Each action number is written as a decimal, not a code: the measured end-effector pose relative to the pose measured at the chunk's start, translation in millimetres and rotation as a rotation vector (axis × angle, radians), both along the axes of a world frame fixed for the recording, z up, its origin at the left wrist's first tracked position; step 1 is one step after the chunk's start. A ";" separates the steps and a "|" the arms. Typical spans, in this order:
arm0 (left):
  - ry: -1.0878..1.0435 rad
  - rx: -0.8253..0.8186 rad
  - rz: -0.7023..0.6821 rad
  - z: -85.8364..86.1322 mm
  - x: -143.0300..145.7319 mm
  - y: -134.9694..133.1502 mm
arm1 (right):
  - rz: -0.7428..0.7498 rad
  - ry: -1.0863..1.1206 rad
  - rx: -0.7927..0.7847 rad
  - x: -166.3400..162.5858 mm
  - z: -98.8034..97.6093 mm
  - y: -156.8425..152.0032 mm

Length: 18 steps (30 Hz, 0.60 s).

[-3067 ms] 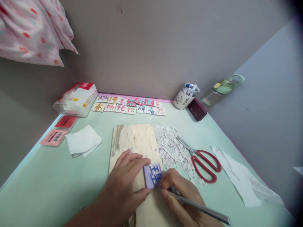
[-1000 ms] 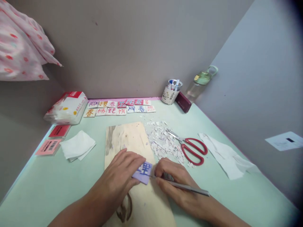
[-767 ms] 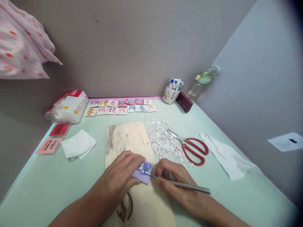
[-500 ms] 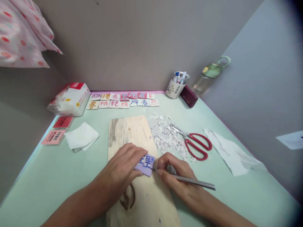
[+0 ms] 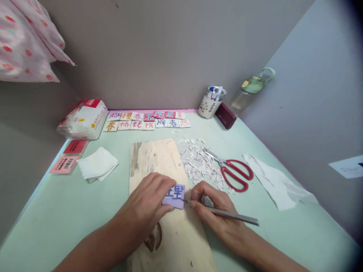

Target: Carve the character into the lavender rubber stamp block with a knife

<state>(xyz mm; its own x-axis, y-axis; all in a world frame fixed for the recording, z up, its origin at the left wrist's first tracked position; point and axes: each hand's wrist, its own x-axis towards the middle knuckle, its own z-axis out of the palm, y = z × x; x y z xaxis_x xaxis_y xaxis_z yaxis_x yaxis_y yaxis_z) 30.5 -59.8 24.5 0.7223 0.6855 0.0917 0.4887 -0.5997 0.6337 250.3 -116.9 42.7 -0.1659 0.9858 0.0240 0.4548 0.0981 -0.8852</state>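
Note:
A small purple block with blue Chinese characters and pale cut areas lies on the wooden board. My left hand grips it from the left, fingers over its top edge and thumb at its lower edge, hiding its left part. Pinched like a pen in my right hand is a slim metal carving knife. Its tip meets the block's right side, near the bottom of the right-hand character. The knife's handle slants down to the right, past my hand.
Right of the board lie pale shavings and red-handled scissors. Tissues rest at both sides. Two rows of carved character tiles line the back, near a tissue pack, a can, a dark red case and a bottle.
The purple block has turned slightly under my left hand, its lower edge now more level. The knife tip stays at its right side; both hands have barely shifted.

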 end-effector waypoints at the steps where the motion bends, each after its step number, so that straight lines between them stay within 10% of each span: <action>1: -0.004 -0.004 0.007 -0.3 0.3 -0.5 | 0.034 -0.039 0.052 0.4 -0.4 -0.4; 5: -0.014 -0.003 0.043 -0.9 0.7 -2.8 | 0.162 -0.174 0.253 3.1 -4.3 -1.4; 18: -0.020 0.018 0.075 -2.6 1.4 -4.7 | 0.011 -0.081 0.052 10.7 4.6 -2.9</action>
